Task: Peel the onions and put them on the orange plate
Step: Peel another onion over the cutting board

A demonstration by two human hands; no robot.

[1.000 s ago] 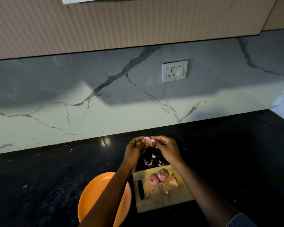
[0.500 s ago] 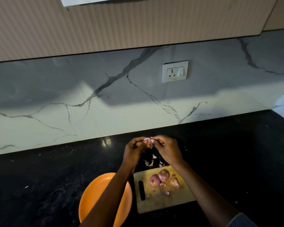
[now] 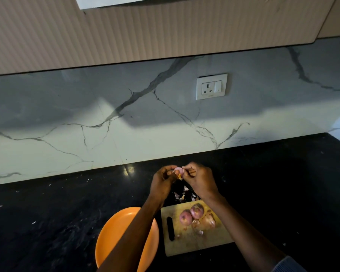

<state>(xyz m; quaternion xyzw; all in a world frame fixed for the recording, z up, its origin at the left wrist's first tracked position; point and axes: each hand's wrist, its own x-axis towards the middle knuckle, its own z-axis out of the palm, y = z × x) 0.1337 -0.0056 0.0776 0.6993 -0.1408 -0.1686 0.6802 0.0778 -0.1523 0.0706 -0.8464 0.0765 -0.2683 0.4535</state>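
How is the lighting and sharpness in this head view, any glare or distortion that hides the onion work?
Head view: dim overall; the cabinet throws a broad shadow across the wall tiles, and the black counter swallows detail. One small glare spot sits at the counter's back edge. Wide-angle bending shows along the cabinet edge. Both hands, left hand and right hand, and the small onion between them look soft.

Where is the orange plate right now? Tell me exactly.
In the head view the orange plate sits on the black counter at bottom centre, just left of the wooden cutting board, partly hidden beneath the left forearm.
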